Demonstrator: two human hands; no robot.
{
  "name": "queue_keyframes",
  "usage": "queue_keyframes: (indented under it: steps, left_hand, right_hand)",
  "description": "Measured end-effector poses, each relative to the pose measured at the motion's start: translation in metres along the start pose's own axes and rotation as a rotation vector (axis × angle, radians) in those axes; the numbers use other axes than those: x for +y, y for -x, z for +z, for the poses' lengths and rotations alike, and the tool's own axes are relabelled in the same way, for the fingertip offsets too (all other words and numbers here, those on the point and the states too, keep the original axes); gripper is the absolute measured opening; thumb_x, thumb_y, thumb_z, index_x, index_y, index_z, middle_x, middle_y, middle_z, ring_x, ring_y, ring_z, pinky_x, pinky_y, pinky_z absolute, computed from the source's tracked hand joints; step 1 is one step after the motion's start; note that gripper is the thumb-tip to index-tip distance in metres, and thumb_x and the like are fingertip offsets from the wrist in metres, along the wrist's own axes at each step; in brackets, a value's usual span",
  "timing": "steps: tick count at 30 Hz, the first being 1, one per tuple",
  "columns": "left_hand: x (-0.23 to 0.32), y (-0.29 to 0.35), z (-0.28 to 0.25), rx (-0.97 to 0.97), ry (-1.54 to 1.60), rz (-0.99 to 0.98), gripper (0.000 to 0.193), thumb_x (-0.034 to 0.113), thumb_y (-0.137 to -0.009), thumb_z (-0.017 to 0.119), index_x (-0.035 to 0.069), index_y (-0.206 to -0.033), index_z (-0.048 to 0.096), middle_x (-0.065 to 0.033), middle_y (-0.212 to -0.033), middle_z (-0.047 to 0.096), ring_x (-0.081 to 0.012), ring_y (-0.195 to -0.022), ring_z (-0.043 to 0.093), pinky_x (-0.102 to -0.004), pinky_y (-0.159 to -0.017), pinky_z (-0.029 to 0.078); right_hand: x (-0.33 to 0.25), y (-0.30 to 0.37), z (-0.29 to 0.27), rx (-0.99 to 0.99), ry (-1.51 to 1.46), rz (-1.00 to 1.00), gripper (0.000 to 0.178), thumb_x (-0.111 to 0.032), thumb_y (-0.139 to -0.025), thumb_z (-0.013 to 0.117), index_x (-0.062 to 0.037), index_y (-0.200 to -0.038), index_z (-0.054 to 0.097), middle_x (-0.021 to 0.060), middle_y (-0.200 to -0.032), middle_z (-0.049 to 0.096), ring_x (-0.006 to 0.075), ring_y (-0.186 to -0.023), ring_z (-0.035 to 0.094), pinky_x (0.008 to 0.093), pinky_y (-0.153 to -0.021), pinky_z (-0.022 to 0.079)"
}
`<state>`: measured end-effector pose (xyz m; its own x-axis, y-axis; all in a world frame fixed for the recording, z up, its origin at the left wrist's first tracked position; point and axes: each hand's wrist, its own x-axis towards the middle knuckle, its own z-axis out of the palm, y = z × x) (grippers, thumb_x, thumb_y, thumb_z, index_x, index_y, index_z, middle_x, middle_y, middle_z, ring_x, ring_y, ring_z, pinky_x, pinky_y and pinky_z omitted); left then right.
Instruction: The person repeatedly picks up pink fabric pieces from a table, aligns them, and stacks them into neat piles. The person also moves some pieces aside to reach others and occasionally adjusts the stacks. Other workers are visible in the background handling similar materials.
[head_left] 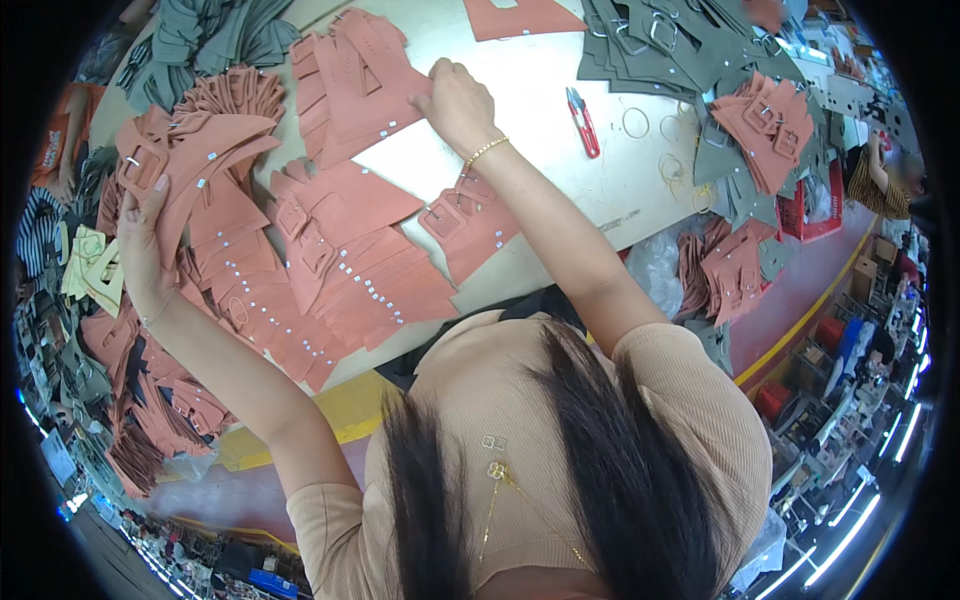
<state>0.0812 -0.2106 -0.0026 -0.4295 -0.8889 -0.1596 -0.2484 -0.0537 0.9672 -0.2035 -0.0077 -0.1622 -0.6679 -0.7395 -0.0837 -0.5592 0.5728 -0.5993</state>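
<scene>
My left hand (146, 240) grips a salmon-pink leather-like piece with a covered square buckle (143, 165) at the table's left side. Its thumb lies on top and the other fingers are mostly hidden. Farther right, my right hand (458, 108) pinches the edge of a salmon strap piece (385, 85) with punched holes, which lies over similar pieces. Between my arms spread fanned stacks of salmon pieces (370, 280) with small white stickers along their edges. Beside my right forearm lie more buckled pieces (468, 225).
Red-handled thread snips (582, 124) lie right of my right hand, near loose elastic bands (636, 123). Dark green buckled pieces (660, 50) are heaped at the back right, and green straps (205, 50) at the back left. A red crate (812, 208) stands beyond the table's right end.
</scene>
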Motion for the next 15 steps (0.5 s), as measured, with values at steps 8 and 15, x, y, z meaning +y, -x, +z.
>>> queue_keyframes:
  steps: [8,15]
  left_hand:
    - [-0.0083,0.0013,-0.0003,-0.01,0.093,-0.005,0.05,0.01,-0.086,0.067,-0.002,-0.131,0.048,-0.0081,-0.123,0.057,-0.0141,-0.112,0.055,-0.0268,-0.098,0.042]
    - [-0.0113,0.0007,0.0011,-0.012,0.139,-0.01,0.045,0.005,-0.085,0.067,-0.001,-0.127,0.05,-0.0082,-0.117,0.06,-0.0152,-0.104,0.06,-0.0277,-0.091,0.048]
  right_hand:
    - [-0.0045,-0.0066,0.0044,0.001,-0.007,0.037,0.038,-0.023,-0.079,0.071,0.0016,-0.104,0.056,0.0193,-0.1,0.064,0.0333,-0.09,0.065,0.0421,-0.077,0.051]
    - [-0.006,-0.0106,0.0042,-0.005,-0.018,0.042,0.039,-0.022,-0.076,0.072,0.0014,-0.105,0.06,0.0187,-0.095,0.067,0.0324,-0.091,0.065,0.0417,-0.077,0.052]
